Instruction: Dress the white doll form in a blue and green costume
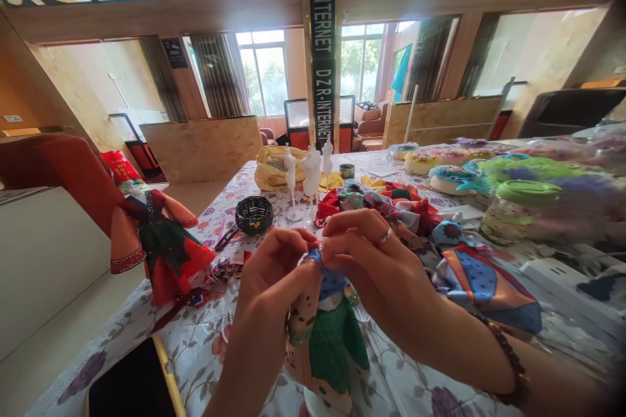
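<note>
Close in front of me stands a small dressed mannequin, its doll dress [337, 332] made of a blue top, a green skirt and pale spotted sleeves. My left hand [274, 280] pinches the blue cloth at the neckline from the left. From the right, my right hand [379, 267] closes its fingers on the same neckline, with a ring and a dark bead bracelet on. Small white beads show between the fingertips; the exact grip is partly hidden. Just beyond my hands stand several bare white mini mannequins [312, 179].
A second dressed doll [163, 234] stands at the left table edge. A black basket [253, 215], a phone [132, 381], fabric scraps [381, 202] and a blue-orange garment [489, 283] lie around. At right are a green-lidded jar [521, 212] and a white power strip [567, 277].
</note>
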Demonstrator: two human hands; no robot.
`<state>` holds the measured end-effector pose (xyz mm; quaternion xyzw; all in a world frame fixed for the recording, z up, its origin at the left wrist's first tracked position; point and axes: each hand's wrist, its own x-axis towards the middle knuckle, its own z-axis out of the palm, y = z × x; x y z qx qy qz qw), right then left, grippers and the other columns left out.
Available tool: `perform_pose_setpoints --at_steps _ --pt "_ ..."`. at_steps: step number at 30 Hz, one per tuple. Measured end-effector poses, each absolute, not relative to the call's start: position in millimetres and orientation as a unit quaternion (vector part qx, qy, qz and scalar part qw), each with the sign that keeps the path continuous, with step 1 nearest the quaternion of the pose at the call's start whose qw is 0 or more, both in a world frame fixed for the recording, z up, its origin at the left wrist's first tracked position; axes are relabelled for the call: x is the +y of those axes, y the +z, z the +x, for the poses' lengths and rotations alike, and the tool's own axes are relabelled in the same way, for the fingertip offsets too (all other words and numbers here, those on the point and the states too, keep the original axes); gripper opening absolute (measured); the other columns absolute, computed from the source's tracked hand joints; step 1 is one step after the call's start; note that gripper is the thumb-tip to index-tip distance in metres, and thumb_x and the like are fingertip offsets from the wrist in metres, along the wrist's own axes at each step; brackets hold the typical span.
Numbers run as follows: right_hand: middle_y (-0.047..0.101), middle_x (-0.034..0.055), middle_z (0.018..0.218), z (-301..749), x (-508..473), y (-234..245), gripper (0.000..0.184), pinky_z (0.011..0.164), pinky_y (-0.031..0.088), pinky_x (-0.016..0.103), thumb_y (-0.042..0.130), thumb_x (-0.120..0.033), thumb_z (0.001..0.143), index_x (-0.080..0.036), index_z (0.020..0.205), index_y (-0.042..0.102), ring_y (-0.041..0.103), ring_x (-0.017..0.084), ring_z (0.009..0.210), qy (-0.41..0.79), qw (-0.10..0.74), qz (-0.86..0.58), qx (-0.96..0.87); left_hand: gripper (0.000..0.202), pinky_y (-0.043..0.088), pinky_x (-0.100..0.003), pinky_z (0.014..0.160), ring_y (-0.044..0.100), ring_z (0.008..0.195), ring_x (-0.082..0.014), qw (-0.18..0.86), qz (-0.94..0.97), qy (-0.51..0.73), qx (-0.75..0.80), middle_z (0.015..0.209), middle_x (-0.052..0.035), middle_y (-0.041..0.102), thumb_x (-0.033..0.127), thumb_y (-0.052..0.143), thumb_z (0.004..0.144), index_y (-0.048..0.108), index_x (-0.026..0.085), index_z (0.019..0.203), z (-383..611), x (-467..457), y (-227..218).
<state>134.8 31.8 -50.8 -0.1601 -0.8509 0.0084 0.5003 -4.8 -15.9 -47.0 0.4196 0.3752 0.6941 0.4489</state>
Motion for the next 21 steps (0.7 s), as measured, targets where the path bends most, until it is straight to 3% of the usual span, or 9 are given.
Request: perform_pose_setpoints --at_steps 4,10,14,21 --pt "0.055 0.0072 0.103 133 32 -53 0.02 0.086 0.05 0.031 0.044 -0.002 0.089 -0.019 0.093 0.055 0.053 0.016 0.099 0.012 0.507 -0.15 -0.849 0.012 0.046 -0.012 0.053 0.057 0.069 -0.0082 0.466 0.401 0.691 0.381 0.086 0.0001 0.06 0.011 0.068 0.064 0.059 0.018 0.069 -6 -17 -46" --pt "0.058 0.0059 0.102 135 30 -55 0.02 0.084 0.052 0.031 0.047 -0.007 0.09 -0.02 0.101 0.058 0.058 0.016 0.096 0.042 0.545 -0.135 -0.827 0.007 0.051 -0.016 0.066 0.061 0.081 -0.0117 0.448 0.442 0.692 0.355 0.089 -0.0015 0.063 0.018 0.067 0.073 0.06 0.02 0.073 -5 -21 -52" --pt "0.059 0.0066 0.104 140 28 -59 0.024 0.085 0.053 0.032 0.047 -0.006 0.09 -0.02 0.105 0.059 0.06 0.016 0.096 0.045 0.55 -0.129 -0.824 0.006 0.052 -0.014 0.066 0.062 0.082 -0.0115 0.449 0.446 0.699 0.332 0.09 -0.0012 0.063 0.016 0.065 0.075 0.061 0.021 0.074 -3 -26 -53" --pt "0.058 0.01 0.11 149 26 -61 0.025 0.091 0.05 0.034 0.052 -0.008 0.088 -0.015 0.111 0.06 0.056 0.018 0.105 -0.014 0.533 -0.106 -0.84 0.011 0.053 -0.013 0.069 0.063 0.083 -0.0098 0.437 0.462 0.701 0.324 0.09 0.0004 0.064 0.012 0.064 0.076 0.061 0.022 0.077 -3 -27 -57"
